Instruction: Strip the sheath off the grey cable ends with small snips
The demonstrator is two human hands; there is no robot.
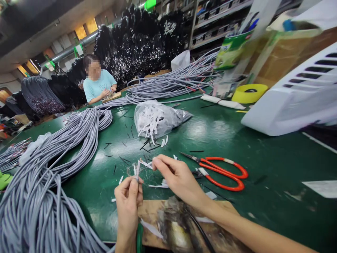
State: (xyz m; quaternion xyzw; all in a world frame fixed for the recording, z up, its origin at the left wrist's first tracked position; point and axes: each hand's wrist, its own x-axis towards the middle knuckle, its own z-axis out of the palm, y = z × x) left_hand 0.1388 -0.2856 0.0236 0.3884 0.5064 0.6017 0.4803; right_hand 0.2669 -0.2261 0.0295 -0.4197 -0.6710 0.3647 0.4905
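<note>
My left hand [129, 196] is closed around the end of a grey cable [137, 172], which points upward with its sheath split and fine, pale strands showing. Just to its right, my right hand [177, 177] is pinched, thumb against forefinger; whatever is between the fingertips is too small to make out. White strips and short black pieces lie scattered around both hands. Scissors with red handles [218, 169] rest on the green table [273, 158], right of my right hand. Below my hands is a worn brown board [149, 211] with a dark, stained object [179, 232] on it.
Long bundles of grey cable [79, 137] cover the left side and the back. A clear bag of white scraps [158, 119] sits ahead. At right are a yellow tape roll [249, 93] and a white slotted housing [289, 102]. Across the table, a person [97, 82] handles something small.
</note>
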